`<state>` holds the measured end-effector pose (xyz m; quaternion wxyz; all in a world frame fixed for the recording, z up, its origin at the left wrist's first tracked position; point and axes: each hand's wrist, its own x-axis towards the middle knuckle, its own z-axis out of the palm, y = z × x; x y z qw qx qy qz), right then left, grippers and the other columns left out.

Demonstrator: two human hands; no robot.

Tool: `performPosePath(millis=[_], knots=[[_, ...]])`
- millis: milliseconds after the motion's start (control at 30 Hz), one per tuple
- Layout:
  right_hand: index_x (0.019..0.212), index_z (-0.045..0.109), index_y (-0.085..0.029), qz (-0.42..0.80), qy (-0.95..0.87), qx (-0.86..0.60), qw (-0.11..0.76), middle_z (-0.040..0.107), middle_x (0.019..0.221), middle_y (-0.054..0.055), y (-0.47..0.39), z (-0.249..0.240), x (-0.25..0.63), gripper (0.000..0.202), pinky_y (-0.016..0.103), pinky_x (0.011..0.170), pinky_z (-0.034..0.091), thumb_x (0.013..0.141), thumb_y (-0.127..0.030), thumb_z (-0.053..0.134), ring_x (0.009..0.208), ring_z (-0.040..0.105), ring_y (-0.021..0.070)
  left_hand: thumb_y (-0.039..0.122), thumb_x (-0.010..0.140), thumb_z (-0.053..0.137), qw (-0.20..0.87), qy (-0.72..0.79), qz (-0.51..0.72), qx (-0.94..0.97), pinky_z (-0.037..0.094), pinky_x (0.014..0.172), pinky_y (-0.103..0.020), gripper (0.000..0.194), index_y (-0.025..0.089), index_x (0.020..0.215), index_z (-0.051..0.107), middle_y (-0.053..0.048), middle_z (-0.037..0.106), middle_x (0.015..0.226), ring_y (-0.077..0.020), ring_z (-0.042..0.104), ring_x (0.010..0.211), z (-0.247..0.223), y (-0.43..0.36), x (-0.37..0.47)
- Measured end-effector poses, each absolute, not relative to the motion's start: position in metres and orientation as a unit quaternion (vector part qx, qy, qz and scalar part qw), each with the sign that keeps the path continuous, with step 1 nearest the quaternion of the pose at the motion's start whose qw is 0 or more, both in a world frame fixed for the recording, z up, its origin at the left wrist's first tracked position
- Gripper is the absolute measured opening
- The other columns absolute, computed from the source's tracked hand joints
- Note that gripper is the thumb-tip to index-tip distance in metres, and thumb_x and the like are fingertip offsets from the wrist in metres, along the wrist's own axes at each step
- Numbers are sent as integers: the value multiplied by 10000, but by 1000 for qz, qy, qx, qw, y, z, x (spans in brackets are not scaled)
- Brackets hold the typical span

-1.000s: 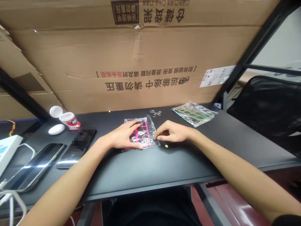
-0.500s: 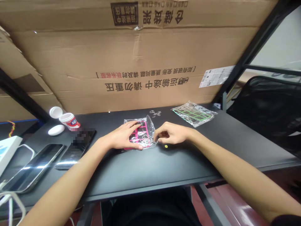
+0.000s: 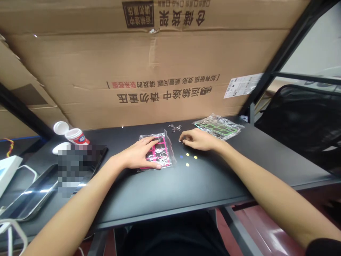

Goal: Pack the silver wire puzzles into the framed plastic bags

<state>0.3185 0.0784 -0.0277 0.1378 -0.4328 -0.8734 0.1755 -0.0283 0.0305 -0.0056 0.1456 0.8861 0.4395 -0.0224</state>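
Observation:
My left hand [image 3: 137,154] lies with spread fingers on a clear plastic bag [image 3: 171,156] holding a pink grid frame [image 3: 165,145] and bent white wire pieces [image 3: 163,159]. To its right, my right hand [image 3: 195,139] is closed in a pinch on a small, thin metal wire piece [image 3: 180,141], just above the table. Below that hand lie several small yellow discs [image 3: 187,164] and a blue one [image 3: 181,156]. Loose wire pieces [image 3: 174,127] rest on the table behind the bag's right edge.
A second bag with a green frame [image 3: 218,127] lies at the back right. On the left are an open white-and-red tub [image 3: 76,137], a phone [image 3: 32,193] and white cables [image 3: 16,227]. Cardboard [image 3: 170,53] stands behind the black table [image 3: 160,195].
My right hand has moved from the bag's right edge up and to the right, taking the wire piece along. More yellow discs and the blue disc now show. My left hand stays put.

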Motion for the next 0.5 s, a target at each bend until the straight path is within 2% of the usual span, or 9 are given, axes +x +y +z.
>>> performPosePath(millis=[133,200,300,500], knots=[[1462,709,-217,152,-866,-459,127,685,676,-16,78,-29,318,502,316,682,415,970,-238,614,659,623,204,986,805,639,146,438,-19,887,223,1406,-545,1280,229,1775,288,-127,132,1876,-414,171,1727,-7,31,-29],[1537,653,-223,143,-865,-464,126,675,669,-23,78,-30,317,555,315,666,404,984,-253,609,648,617,205,984,805,641,145,436,-16,888,218,1407,-543,1274,237,1775,288,-125,134,1876,-412,167,1728,-8,32,-30],[1519,666,-241,139,-864,-466,132,689,701,-19,78,-31,316,529,310,653,401,994,-272,610,655,626,199,994,797,641,145,438,-17,887,207,1413,-537,1295,228,1777,283,-130,134,1875,-404,157,1731,-9,32,-30],[1324,780,-259,137,-867,-457,145,687,698,-21,79,-32,316,374,310,667,412,987,-255,618,643,612,183,1009,791,629,144,438,-18,887,207,1412,-543,1308,225,1779,281,-132,135,1874,-399,157,1732,-7,31,-29]])
